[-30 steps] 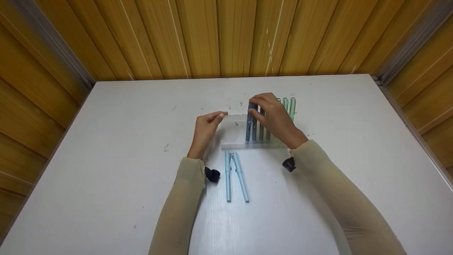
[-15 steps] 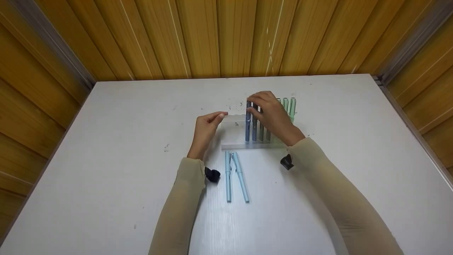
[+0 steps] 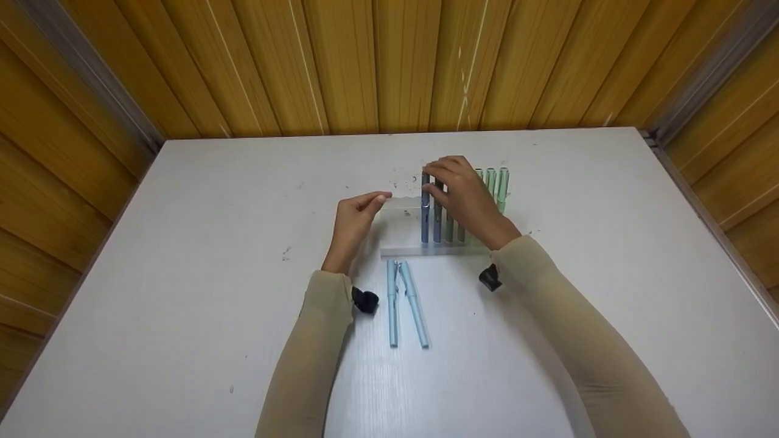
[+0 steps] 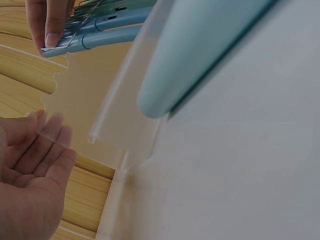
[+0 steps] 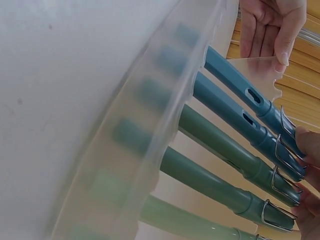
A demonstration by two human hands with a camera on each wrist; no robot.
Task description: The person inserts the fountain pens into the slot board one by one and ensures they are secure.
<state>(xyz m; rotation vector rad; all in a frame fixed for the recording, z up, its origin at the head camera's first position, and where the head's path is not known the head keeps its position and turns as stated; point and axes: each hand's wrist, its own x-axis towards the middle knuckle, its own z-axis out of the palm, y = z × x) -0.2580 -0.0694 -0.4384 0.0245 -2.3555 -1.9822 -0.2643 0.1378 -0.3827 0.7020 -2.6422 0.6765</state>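
Observation:
My left hand [image 3: 355, 222] pinches the upper left corner of a clear, notched pen stand [image 3: 400, 230] between thumb and fingertips. My right hand [image 3: 478, 201] holds the cap end of a blue pen [image 3: 425, 226], the leftmost in the stand. In the right wrist view that blue pen [image 5: 232, 80] sits in a notch of the stand's frosted front ledge [image 5: 145, 130]. Another blue pen [image 5: 222, 107] and two dark green pens [image 5: 215, 132] stand beside it, partly behind my right hand in the head view. Light green pens [image 3: 503, 185] fill the right end.
Two light blue pens, a left one [image 3: 392, 310] and a slanted right one [image 3: 415, 310], lie on the white table [image 3: 201, 274] in front of the stand. Yellow wood-look panels [image 3: 401, 67] rise behind the table's far edge. Black cameras hang at both wrists.
My right hand has moved slightly left with the blue pen, which has gone from tilted to upright at its notch. My left hand and the light blue pens stay where they were.

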